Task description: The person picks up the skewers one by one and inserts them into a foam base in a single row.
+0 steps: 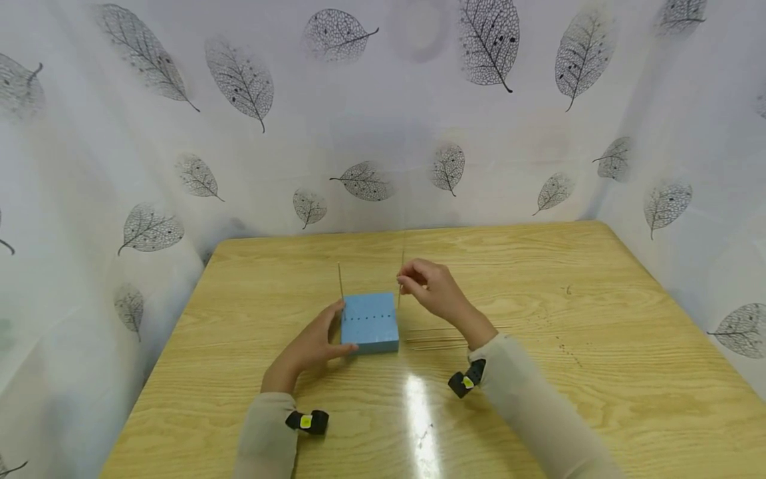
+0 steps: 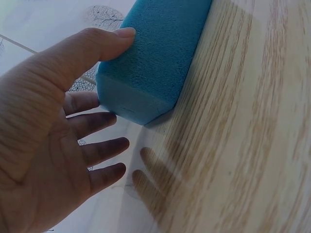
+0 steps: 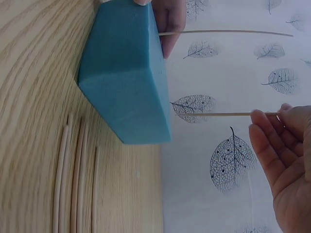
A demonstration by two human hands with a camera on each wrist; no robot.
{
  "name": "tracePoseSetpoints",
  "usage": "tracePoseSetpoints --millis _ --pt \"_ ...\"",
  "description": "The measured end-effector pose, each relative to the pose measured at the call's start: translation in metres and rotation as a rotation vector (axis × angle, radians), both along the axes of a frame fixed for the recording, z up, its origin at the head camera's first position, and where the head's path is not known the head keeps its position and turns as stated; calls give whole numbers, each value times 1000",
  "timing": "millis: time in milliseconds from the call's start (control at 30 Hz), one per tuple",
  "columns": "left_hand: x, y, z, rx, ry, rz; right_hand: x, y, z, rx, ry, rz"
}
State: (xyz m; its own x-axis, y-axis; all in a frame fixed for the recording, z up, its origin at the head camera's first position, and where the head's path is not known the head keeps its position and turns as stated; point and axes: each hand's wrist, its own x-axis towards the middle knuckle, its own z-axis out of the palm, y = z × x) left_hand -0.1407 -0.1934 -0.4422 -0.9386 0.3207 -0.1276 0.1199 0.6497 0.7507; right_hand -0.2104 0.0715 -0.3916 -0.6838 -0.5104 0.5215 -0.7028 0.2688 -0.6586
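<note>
Your left grip (image 1: 311,342), a bare hand, holds the pale-blue rectangular foam block (image 1: 370,332) by its left end: thumb on the near side, index fingertip at the far left corner. From the left wrist, your other fingers are spread loosely below the index. The block sits flat on the wood-grain surface (image 1: 509,412), roughly ahead of you.

A row of small dark holes (image 1: 367,318) crosses the block's top. At the row's left end, a thin tan wooden stick (image 1: 340,279) stands upright, close to your index finger.

Your right grip (image 1: 439,293) is narrow, pinching a second thin tan stick (image 3: 228,114) between thumb and fingers. You hold it near vertical; its lower end shows near the block's right edge, away from the holes.

More loose thin sticks (image 3: 59,179) lie right of the block, side by side, below your right forearm.

Both your cream sleeves carry black wrist cameras with yellow marks. Behind the surface hangs a white leaf-print cloth (image 1: 395,126).
</note>
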Motion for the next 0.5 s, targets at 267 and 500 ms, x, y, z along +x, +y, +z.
tracePoseSetpoints --millis 267,500 --pt "-2 -1 -3 6 1 4 3 -17 1 -35 -10 32" --pt "-2 -1 -3 38 5 -5 3 -34 1 -43 2 74"
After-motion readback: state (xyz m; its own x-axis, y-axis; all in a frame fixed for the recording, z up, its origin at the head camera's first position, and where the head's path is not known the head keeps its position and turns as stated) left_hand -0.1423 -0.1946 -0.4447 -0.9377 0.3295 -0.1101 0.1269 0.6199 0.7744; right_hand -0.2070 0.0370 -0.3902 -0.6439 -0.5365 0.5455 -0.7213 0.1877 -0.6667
